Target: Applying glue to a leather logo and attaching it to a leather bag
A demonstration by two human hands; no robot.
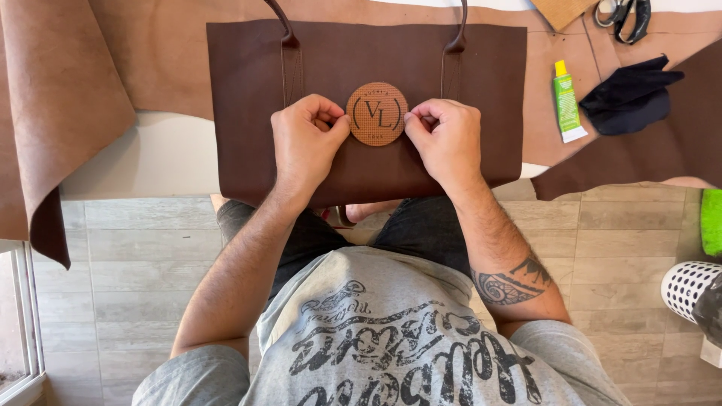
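Note:
A dark brown leather tote bag (pixel 248 83) lies flat on the table, its two handles pointing away from me. A round tan leather patch (pixel 377 114) with stamped letters sits on the middle of the bag. My left hand (pixel 304 139) pinches the patch's left edge with thumb and forefinger. My right hand (pixel 447 139) pinches its right edge the same way. Both hands rest on the bag's front.
Tan leather sheets (pixel 60 90) cover the white table (pixel 150 158) and hang off its left edge. At the right lie a green glue tube (pixel 566 104), a dark cloth (pixel 628 94) and scissors (pixel 624 15). A white perforated basket (pixel 688 289) stands on the tiled floor.

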